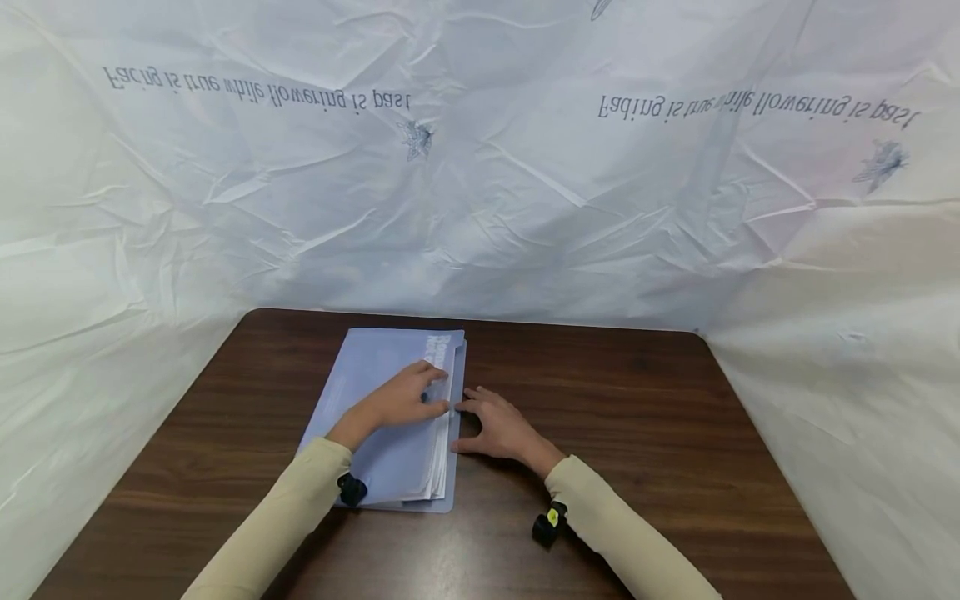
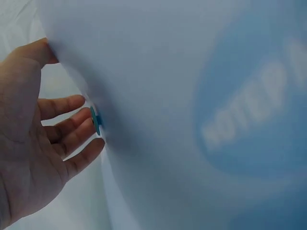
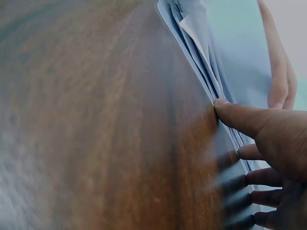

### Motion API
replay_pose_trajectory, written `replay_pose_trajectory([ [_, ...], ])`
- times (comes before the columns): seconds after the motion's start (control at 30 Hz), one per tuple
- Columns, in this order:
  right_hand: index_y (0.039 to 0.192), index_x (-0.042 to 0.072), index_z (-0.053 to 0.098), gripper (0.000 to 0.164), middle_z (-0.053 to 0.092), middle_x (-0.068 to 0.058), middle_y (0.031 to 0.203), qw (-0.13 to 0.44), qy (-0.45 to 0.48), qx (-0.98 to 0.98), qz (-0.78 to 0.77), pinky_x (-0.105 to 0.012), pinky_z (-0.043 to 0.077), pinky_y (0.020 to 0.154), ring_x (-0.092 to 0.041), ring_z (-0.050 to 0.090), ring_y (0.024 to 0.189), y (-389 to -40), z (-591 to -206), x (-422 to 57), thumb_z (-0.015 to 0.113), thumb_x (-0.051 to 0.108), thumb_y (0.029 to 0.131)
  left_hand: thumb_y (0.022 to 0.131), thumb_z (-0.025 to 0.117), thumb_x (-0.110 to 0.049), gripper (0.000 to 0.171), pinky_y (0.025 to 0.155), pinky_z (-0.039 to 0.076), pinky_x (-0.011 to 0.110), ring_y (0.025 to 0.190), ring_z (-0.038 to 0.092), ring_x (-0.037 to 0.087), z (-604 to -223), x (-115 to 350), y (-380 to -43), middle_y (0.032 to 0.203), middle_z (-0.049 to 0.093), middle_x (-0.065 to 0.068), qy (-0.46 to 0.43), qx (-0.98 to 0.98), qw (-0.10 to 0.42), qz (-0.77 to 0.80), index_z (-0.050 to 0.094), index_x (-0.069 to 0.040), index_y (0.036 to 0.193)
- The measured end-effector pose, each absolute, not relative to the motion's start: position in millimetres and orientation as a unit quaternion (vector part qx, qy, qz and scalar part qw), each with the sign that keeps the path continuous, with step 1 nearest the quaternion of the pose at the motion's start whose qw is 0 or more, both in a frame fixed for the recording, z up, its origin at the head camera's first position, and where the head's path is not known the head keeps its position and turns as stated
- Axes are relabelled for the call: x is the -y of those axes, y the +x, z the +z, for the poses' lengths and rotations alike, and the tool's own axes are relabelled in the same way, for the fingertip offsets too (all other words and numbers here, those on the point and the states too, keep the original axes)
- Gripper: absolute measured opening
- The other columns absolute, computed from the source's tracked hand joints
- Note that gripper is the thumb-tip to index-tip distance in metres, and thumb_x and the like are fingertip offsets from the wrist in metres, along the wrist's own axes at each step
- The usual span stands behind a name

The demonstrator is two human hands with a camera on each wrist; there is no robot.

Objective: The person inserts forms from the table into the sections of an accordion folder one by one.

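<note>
A pale blue translucent document folder (image 1: 375, 450) lies flat on the dark wood table, with a stack of white papers (image 1: 438, 467) showing along its right side. My left hand (image 1: 408, 396) reaches over the folder, its thumb and fingertips at the cover's right edge. In the left wrist view a small teal snap button (image 2: 95, 120) sits on that edge between the fingers. From the right, my right hand (image 1: 498, 429) touches the folder's side with loosely extended fingers. Its thumb (image 3: 235, 115) rests against the edge by the paper layers in the right wrist view.
The brown table (image 1: 600, 400) has rounded far corners. White plastic sheeting (image 1: 480, 208) with upside-down printed words hangs behind it and along both sides. Black wrist cameras (image 1: 351, 490) are strapped over the cream sleeves (image 1: 285, 521).
</note>
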State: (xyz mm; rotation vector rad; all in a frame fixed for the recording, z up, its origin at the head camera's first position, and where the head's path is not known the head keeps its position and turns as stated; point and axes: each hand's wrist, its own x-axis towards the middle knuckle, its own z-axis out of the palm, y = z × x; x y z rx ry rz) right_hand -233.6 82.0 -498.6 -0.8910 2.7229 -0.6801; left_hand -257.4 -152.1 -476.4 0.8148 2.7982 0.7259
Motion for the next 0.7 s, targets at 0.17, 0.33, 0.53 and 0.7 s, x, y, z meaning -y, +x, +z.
replay_pose_trajectory([
  [0.17, 0.141, 0.010, 0.061, 0.070, 0.042, -0.015, 0.159, 0.100, -0.298, -0.920, -0.233, -0.055, 0.034, 0.115, -0.036, 0.032, 0.150, -232, -497, -82, 0.078, 0.050, 0.087, 0.097, 0.064, -0.042, 0.062, 0.107, 0.043, 0.052, 0.131, 0.051, 0.036, -480, 147, -255, 0.141, 0.052, 0.019, 0.267, -0.930, 0.080, 0.238, 0.054, -0.002, 0.144],
  [0.33, 0.140, 0.011, 0.062, 0.069, 0.042, -0.014, 0.159, 0.099, -0.297, -0.922, -0.229, -0.055, 0.033, 0.116, -0.035, 0.032, 0.150, -232, -496, -82, 0.078, 0.050, 0.087, 0.097, 0.063, -0.047, 0.063, 0.106, 0.043, 0.052, 0.130, 0.051, 0.036, -484, 144, -253, 0.140, 0.053, 0.019, 0.262, -0.934, 0.088, 0.226, 0.056, -0.002, 0.141],
  [0.53, 0.141, 0.010, 0.062, 0.069, 0.044, -0.015, 0.157, 0.100, -0.298, -0.919, -0.238, -0.056, 0.035, 0.115, -0.035, 0.033, 0.149, -232, -497, -83, 0.079, 0.049, 0.087, 0.093, 0.073, -0.038, 0.061, 0.108, 0.042, 0.052, 0.130, 0.051, 0.037, -487, 144, -251, 0.140, 0.054, 0.019, 0.255, -0.940, 0.096, 0.203, 0.058, -0.002, 0.139],
  [0.7, 0.141, 0.008, 0.060, 0.066, 0.049, -0.017, 0.153, 0.075, -0.291, -0.916, -0.265, -0.054, 0.037, 0.114, -0.036, 0.041, 0.145, -235, -496, -94, 0.075, 0.046, 0.091, 0.090, 0.078, -0.031, 0.058, 0.110, 0.040, 0.053, 0.133, 0.050, 0.038, -486, 147, -246, 0.143, 0.054, 0.018, 0.256, -0.942, 0.103, 0.190, 0.059, -0.004, 0.138],
])
